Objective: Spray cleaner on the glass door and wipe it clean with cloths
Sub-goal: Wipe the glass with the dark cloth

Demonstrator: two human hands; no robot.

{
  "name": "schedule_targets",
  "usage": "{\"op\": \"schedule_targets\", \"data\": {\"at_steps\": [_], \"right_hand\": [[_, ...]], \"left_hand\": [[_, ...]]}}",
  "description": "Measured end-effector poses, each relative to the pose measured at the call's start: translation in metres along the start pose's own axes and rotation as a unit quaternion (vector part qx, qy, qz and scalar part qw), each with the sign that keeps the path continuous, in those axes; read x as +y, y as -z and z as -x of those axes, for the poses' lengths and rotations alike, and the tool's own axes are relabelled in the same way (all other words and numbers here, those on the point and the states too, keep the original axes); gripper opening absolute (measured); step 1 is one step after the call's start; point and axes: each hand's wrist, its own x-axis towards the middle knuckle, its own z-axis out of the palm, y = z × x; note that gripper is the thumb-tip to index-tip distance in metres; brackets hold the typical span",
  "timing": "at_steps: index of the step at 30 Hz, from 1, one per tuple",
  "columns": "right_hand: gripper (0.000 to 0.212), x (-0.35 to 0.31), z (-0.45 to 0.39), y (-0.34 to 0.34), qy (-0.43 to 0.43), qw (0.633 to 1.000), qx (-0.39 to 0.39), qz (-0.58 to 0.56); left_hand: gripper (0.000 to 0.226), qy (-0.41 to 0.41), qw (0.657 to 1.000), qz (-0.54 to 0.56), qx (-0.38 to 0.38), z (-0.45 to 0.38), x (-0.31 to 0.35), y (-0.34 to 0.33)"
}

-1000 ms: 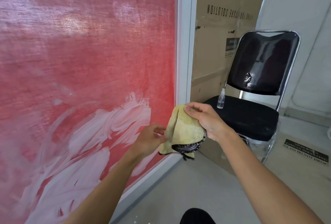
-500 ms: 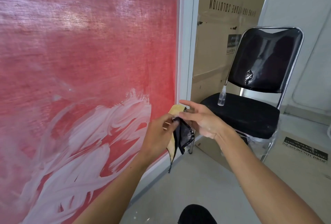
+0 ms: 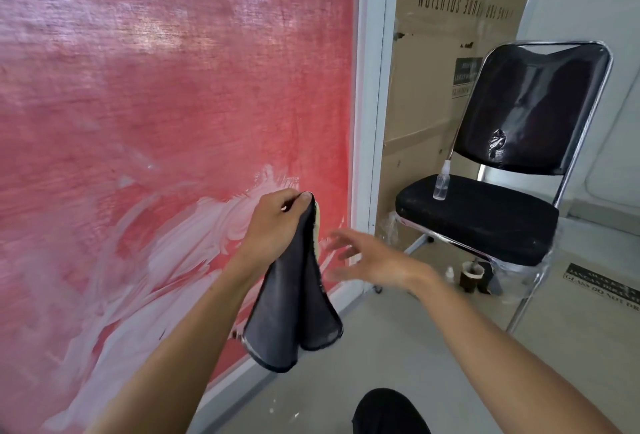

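The glass door point(image 3: 173, 104) fills the left, red behind it, with white cleaner smears point(image 3: 145, 270) across its lower part. My left hand point(image 3: 273, 222) pinches the top edge of a cloth point(image 3: 294, 312), dark grey on the outside and yellow inside, which hangs folded in front of the door's lower right corner. My right hand point(image 3: 374, 260) hovers just right of the cloth with fingers spread, holding nothing. A small clear spray bottle point(image 3: 441, 182) stands on the chair seat to the right.
A black folding chair point(image 3: 502, 191) with chrome legs stands right of the white door frame point(image 3: 367, 121). Cardboard point(image 3: 443, 52) leans behind it. A small bottle point(image 3: 449, 274) and a dark cup point(image 3: 471, 274) sit on the grey floor under the chair.
The cloth was bunched between both hands; my right hand has let go and drawn back, and my left hand has lifted the cloth so it hangs unfolded.
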Motion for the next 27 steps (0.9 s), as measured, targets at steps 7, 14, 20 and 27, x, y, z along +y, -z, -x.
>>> {"op": "schedule_targets", "data": {"at_steps": [7, 14, 20, 27], "right_hand": [[0.015, 0.019, -0.012, -0.06, -0.001, 0.998, -0.053, -0.035], [0.005, 0.048, -0.006, -0.022, 0.017, 0.997, 0.072, -0.036], [0.006, 0.036, -0.003, 0.022, 0.094, 0.979, 0.18, -0.035], [0.019, 0.003, 0.01, 0.036, 0.198, 0.955, 0.156, -0.153]], "left_hand": [[0.039, -0.02, 0.998, -0.058, 0.025, 0.004, 0.006, 0.023], [0.027, -0.031, 0.991, -0.121, 0.044, -0.004, -0.001, 0.073], [0.019, -0.035, 0.967, -0.21, 0.141, -0.012, -0.022, 0.095], [0.022, -0.046, 0.967, 0.036, 0.247, 0.004, -0.019, 0.073]]}}
